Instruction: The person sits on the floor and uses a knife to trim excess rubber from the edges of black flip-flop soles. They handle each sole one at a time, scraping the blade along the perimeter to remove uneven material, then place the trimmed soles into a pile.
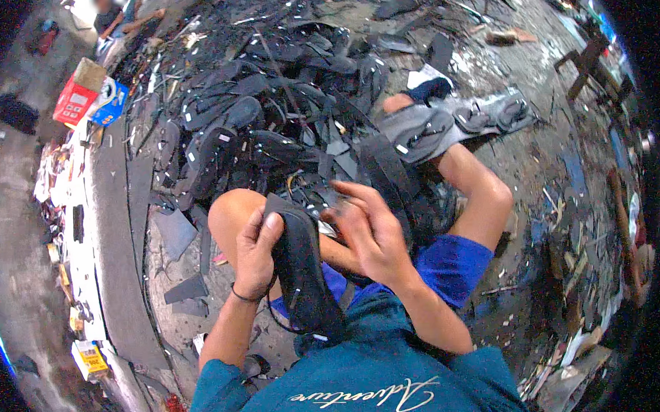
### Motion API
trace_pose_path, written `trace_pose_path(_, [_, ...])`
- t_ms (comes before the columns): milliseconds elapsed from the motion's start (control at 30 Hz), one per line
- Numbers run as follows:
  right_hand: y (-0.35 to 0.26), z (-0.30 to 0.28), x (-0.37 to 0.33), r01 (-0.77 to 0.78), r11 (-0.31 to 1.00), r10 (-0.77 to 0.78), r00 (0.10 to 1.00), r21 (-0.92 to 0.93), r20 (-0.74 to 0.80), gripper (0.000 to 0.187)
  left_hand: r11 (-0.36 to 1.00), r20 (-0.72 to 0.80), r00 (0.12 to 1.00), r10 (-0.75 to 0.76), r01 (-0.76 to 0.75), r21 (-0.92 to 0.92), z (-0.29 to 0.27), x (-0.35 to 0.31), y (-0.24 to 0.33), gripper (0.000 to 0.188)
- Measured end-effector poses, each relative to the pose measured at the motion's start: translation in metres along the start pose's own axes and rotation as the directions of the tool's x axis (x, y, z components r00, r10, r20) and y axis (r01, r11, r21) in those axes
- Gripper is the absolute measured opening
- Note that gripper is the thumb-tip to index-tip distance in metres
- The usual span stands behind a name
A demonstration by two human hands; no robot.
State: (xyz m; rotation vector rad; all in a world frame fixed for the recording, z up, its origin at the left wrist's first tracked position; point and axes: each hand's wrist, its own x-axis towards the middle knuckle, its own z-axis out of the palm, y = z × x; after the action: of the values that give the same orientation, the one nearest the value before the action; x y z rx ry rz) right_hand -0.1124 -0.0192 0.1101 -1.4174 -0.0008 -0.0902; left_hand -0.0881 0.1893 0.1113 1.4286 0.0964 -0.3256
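Observation:
A black sandal (302,270), its sole long and dark, is held upright in front of my body. My left hand (254,247) grips it by the upper left edge, thumb pressed on its face. My right hand (372,233) hovers just right of the sandal, apart from it. Its index finger is stretched out and the other fingers are bent and slightly blurred; I see nothing in it. Beyond my knees spreads a heap of black sandals (255,88). Grey soles with dark straps (422,134) lie across my right shin.
Dark scraps (175,233) litter the floor to the left. A red box (75,99) and a blue box (110,104) stand at the far left, with a yellow-and-white box (90,359) nearer. A dark frame (589,66) stands at far right. A person (116,20) sits at the far left.

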Motion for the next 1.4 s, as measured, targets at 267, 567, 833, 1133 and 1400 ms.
trace_pose_path(267, [0.024, -0.031, -0.095, 0.132, 0.892, -0.076, 0.987, -0.433, 0.145, 0.033, 0.99, -0.361, 0.925, -0.122, 0.089, -0.107, -0.022, 0.003, -0.012, 0.048])
trace_pose_path(567, [0.034, -0.015, -0.071, 0.296, 0.798, -0.292, 0.952, -0.524, 0.093, 0.035, 0.993, -0.194, 0.98, -0.035, 0.012, -0.115, -0.014, -0.018, -0.019, 0.043])
trace_pose_path(833, [-0.004, -0.005, 0.009, 0.109, 0.939, -0.128, 0.991, -0.326, -0.039, 0.026, 0.999, -0.19, 0.981, -0.035, 0.027, -0.046, 0.003, -0.015, 0.012, 0.057])
trace_pose_path(1133, [0.022, -0.044, -0.104, 0.094, 0.89, -0.021, 0.986, -0.445, 0.167, 0.032, 0.998, -0.006, 1.0, 0.018, -0.018, -0.053, -0.022, -0.024, 0.037, 0.051])
trace_pose_path(1400, [0.0, -0.035, -0.065, 0.155, 0.851, -0.075, 0.982, -0.501, 0.175, 0.031, 0.996, 0.227, 0.972, -0.057, 0.04, 0.077, -0.012, -0.038, 0.025, 0.045])
